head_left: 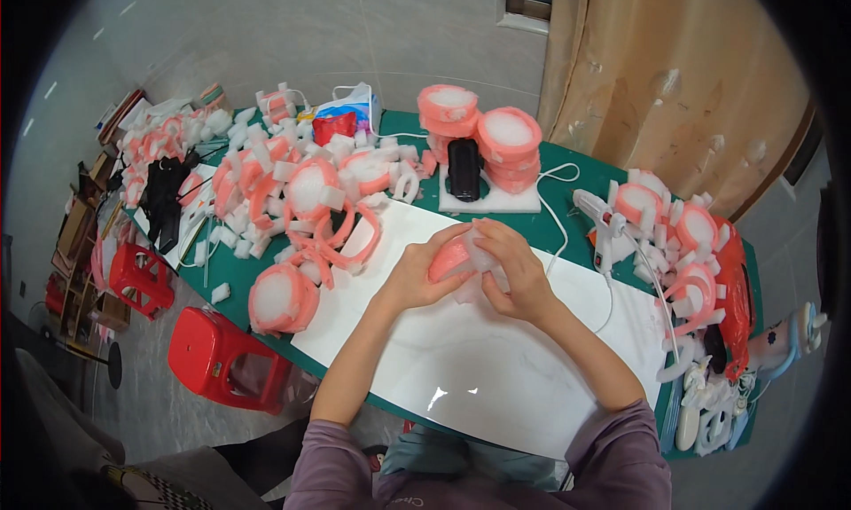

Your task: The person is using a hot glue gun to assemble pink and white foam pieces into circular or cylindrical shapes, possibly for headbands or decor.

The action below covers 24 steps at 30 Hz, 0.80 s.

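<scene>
Above the glossy white board (425,355), I hold a pink and white foam piece (451,259) between both hands. My left hand (413,275) closes around its pink side, with the thumb along the lower edge. On the other side, my right hand (519,275) grips the white part (481,256), its fingers curled over the top. The fingers hide some of the piece. To the left, beside the board, lies a round pink foam piece with a white centre (282,299). Pink foam rings (359,237) rest at the board's upper left edge.
Pink and white foam pieces heap up on the green table (239,270)'s left. Behind my hands stand stacked foam rounds (510,142) and a black object (464,170). At right lies a white corded tool resembling a glue gun (596,217). Red stools (213,355) stand at left.
</scene>
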Motion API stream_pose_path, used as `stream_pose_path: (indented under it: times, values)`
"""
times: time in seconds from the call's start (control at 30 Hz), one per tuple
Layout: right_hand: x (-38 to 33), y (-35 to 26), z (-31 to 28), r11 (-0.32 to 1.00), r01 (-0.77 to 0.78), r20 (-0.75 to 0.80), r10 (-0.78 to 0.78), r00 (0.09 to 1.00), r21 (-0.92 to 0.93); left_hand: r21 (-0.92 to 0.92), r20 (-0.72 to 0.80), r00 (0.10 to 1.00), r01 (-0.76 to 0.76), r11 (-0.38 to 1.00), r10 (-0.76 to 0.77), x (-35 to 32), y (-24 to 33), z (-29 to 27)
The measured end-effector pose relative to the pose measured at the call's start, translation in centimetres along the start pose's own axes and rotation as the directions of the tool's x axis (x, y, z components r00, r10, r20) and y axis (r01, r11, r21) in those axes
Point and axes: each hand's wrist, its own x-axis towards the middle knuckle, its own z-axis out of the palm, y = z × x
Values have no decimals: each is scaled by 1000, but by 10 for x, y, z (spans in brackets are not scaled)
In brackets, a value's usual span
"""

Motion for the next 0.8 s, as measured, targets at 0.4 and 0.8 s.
stream_pose_path:
  times: [0.4,0.8]
  values:
    - [-1,-5,-3,999,43,15,-43,999,-1,53,-32,999,3,999,-2,-1,7,2]
    - [27,-73,-31,904,86,73,-128,989,418,77,-78,997,8,997,-2,0,-1,0]
